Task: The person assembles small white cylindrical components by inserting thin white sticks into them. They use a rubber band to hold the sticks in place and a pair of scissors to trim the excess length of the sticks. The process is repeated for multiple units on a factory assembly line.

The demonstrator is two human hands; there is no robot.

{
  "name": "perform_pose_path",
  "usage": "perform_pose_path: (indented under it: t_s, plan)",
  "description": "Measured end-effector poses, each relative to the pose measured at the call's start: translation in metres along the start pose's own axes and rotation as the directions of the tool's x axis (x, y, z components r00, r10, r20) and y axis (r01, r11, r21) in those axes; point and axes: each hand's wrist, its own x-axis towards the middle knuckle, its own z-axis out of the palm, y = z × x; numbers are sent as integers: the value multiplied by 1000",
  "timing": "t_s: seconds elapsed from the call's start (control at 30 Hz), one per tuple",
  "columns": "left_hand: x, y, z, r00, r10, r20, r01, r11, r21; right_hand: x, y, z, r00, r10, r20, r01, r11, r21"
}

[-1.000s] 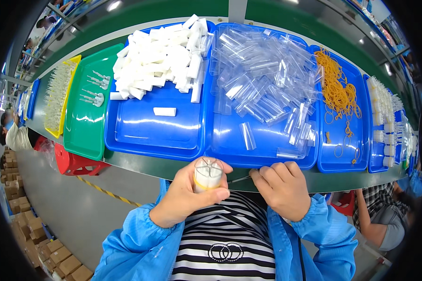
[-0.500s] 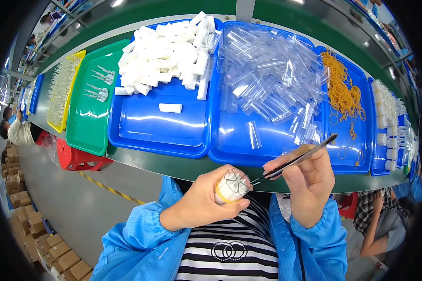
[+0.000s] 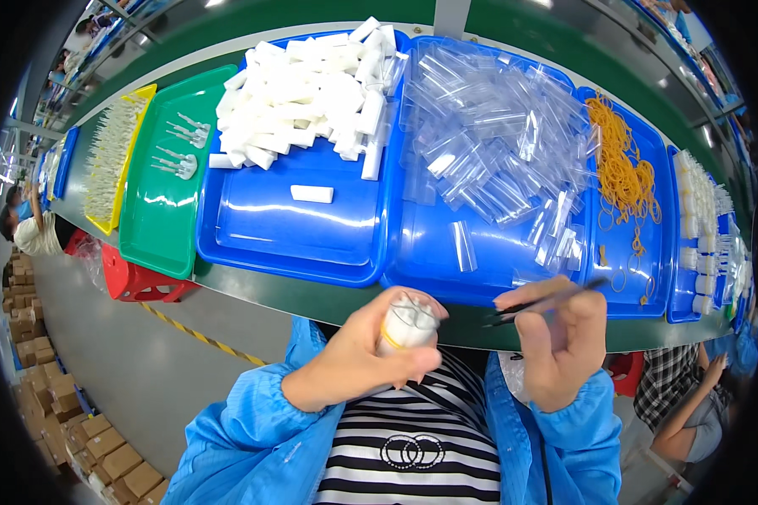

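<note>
My left hand (image 3: 358,358) is closed around a short white cylindrical bundle (image 3: 409,324). A yellow rubber band circles the bundle, and a thin dark wire shape lies across its top end. To the right, my right hand (image 3: 560,337) grips a pair of dark tweezers (image 3: 547,303), blurred by motion. The tweezers' tips point left toward the bundle and are apart from it. Beyond my hands, one white tube-like piece (image 3: 312,194) and one clear plastic sleeve (image 3: 463,247) lie apart from their piles in the blue trays.
A blue tray (image 3: 290,257) carries piled white pieces; another blue tray (image 3: 434,273) holds clear sleeves. Orange rubber bands (image 3: 619,160) lie in a tray at right. A green tray (image 3: 156,227) holds white pronged parts (image 3: 177,162). A red stool (image 3: 139,273) stands left; other people sit at both sides.
The tweezers have drawn back right from the bundle's top. My left hand has tilted the bundle and shifted it slightly left and up.
</note>
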Motion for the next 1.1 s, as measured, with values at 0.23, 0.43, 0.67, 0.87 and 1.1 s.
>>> perform_pose_path:
  t_s: [0.23, 0.43, 0.67, 0.87, 1.1]
  plan:
    - [-2, -2, -20, 985, 175, 3, -159, 899, -409, -11, 38, -18, 795, -266, 544, 582, 587, -563]
    - [3, -5, -3, 994, 112, 6, -102, 928, -359, -10, 31, -13, 855, -272, 441, 487, 713, -505]
    - [6, -11, 7, 977, 192, 96, -163, 955, -246, 11, 10, 7, 890, -208, 405, 292, 943, -157]
    - [-1, -15, -10, 843, 535, 61, -519, 776, 358, 13, 7, -9, 901, 14, 434, 2, 999, -36]
    - [6, -26, -10, 762, 645, -54, -483, 622, 617, 8, 16, -11, 855, 131, 502, -214, 971, 110]
